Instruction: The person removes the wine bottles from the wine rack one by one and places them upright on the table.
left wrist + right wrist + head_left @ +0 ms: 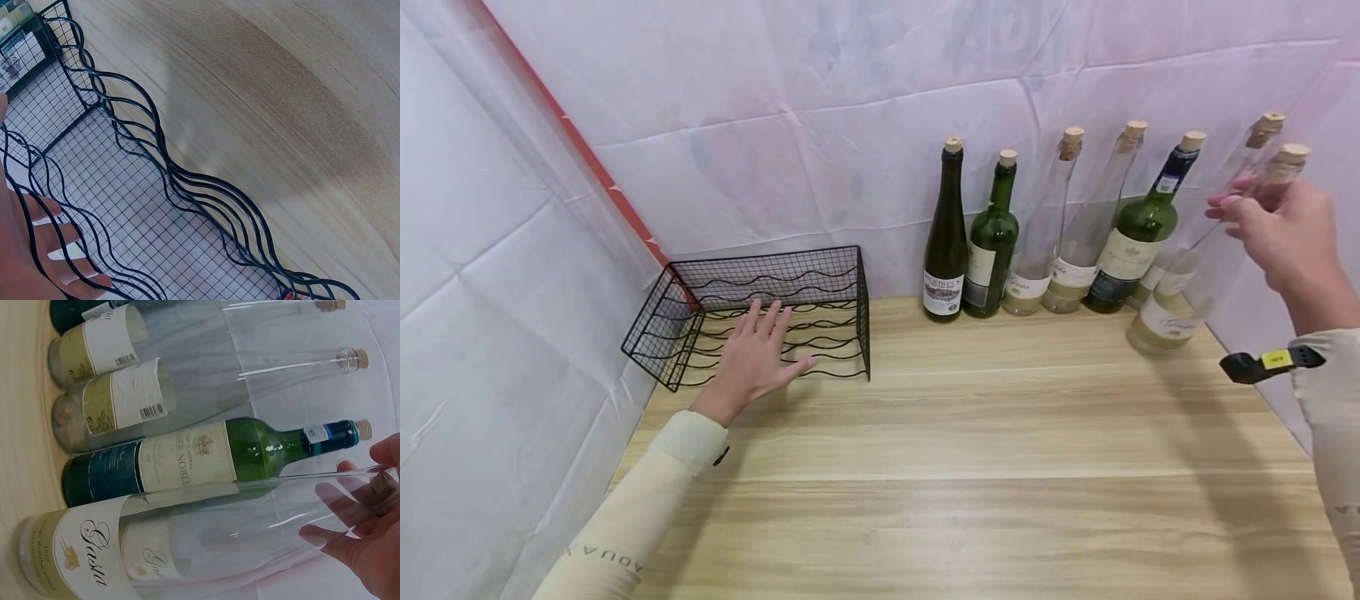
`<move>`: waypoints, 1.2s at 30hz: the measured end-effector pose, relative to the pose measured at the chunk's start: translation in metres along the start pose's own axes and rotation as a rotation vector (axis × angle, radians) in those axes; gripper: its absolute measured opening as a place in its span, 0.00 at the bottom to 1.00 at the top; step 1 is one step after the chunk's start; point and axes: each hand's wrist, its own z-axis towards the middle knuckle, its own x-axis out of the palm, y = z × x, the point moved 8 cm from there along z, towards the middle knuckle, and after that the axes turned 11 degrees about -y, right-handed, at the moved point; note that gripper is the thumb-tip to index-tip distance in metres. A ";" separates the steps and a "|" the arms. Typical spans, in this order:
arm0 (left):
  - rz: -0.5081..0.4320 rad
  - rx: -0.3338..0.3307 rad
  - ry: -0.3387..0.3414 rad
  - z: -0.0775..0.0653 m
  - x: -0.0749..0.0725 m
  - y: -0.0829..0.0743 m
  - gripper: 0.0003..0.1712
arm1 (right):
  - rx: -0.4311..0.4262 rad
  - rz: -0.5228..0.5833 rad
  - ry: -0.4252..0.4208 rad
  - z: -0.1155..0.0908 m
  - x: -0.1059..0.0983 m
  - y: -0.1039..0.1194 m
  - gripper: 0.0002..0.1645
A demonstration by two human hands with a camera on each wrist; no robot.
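My left hand [751, 358] lies with spread fingers over the upper wavy wires of a black wire wine rack [863, 308]. In the left wrist view, the wires pass in front of its fingers [59, 237]. My right hand [1292, 233] grips the neck of a clear glass wine bottle [1168, 318] with a cork and a "Gasta" label. This bottle's base is near the table's right side, in front of the others. A second clear corked bottle [1268, 125] stands behind it, partly hidden by the hand and the front bottle.
Left of the held bottle stand a green bottle [1126, 250], two clear bottles [1026, 287] [1070, 275], another green bottle [981, 267] and a dark slim bottle [943, 287], all corked. White cloth [775, 167] hangs behind the wooden table [970, 500] and along its left.
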 end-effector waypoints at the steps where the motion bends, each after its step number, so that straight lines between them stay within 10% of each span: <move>1: 0.003 0.001 -0.006 0.000 0.000 0.000 0.56 | 0.002 0.008 -0.003 0.001 -0.001 -0.001 0.11; 36: 0.009 0.007 -0.013 0.001 -0.003 -0.001 0.58 | 0.089 0.059 -0.077 0.018 -0.023 -0.032 0.13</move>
